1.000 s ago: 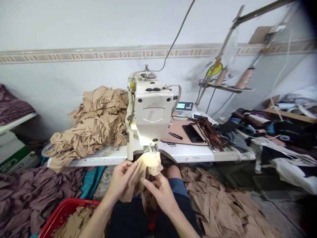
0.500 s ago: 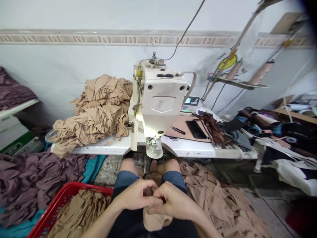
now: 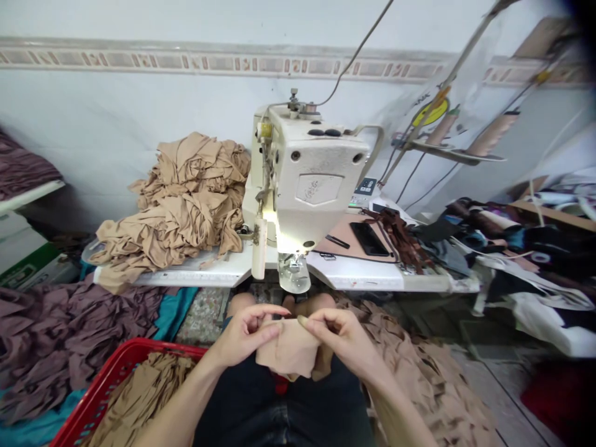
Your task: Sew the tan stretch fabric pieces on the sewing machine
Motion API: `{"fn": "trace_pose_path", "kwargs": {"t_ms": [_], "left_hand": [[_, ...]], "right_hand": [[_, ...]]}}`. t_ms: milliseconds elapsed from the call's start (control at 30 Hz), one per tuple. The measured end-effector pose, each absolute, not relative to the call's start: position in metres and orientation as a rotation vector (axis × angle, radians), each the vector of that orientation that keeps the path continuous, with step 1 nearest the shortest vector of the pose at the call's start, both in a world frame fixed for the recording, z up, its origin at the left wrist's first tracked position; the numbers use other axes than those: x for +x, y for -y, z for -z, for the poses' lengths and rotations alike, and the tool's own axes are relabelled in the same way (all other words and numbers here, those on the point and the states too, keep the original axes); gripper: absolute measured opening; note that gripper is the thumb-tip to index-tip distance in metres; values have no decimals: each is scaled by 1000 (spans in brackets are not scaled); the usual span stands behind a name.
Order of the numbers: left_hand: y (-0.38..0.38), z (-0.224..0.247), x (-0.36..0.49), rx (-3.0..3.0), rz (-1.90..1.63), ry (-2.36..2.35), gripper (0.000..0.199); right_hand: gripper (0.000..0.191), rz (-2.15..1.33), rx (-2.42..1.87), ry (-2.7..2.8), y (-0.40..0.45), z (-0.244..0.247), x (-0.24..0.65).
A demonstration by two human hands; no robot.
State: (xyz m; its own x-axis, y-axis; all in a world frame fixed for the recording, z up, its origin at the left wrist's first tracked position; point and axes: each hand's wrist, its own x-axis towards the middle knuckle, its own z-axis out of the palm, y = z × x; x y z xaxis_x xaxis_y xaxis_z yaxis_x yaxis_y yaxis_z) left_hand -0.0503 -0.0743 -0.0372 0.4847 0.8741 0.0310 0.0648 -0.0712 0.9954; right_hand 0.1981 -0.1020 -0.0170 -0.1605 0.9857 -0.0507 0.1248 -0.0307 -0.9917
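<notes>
While a seated person's left hand (image 3: 246, 335) and right hand (image 3: 343, 338) pinched a small piece of tan knit fabric (image 3: 288, 351) along its far edge, the two hands stood slightly apart, the cloth drawn between them above the person's lap. The fabric was held just near of the presser foot (image 3: 293, 273) of an industrial sewing machine (image 3: 311, 180), touching neither it nor the white machine table (image 3: 200, 276). On that table, left of the machine, lay a heaped pile of tan fabric (image 3: 181, 205). To the right, a black smartphone (image 3: 369, 239), small snips (image 3: 338, 241) and a bunch of brown strips (image 3: 398, 233) lay on or beside a tan mat (image 3: 347, 226). At near left, a red plastic basket (image 3: 118, 360) held more tan pieces (image 3: 144, 391), beside a mauve fabric heap (image 3: 69, 329). Tan cloth (image 3: 419, 366) spread over the floor at near right.
</notes>
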Motion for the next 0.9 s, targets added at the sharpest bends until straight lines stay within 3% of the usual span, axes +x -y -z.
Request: {"fn": "trace_pose_path", "kwargs": {"t_ms": [133, 300, 633, 900], "left_hand": [[65, 28, -50, 1773, -882, -947, 29], [57, 18, -46, 1888, -932, -978, 29], [39, 11, -20, 1431, -1054, -1123, 37], [17, 7, -11, 1384, -1234, -1145, 33]], "right_hand": [[46, -1053, -1286, 1499, 103, 6, 194], [37, -661, -1271, 1629, 103, -3, 196], [44, -1041, -1216, 1245, 62, 9, 203], [46, -976, -1200, 1136, 44, 20, 204]]}}
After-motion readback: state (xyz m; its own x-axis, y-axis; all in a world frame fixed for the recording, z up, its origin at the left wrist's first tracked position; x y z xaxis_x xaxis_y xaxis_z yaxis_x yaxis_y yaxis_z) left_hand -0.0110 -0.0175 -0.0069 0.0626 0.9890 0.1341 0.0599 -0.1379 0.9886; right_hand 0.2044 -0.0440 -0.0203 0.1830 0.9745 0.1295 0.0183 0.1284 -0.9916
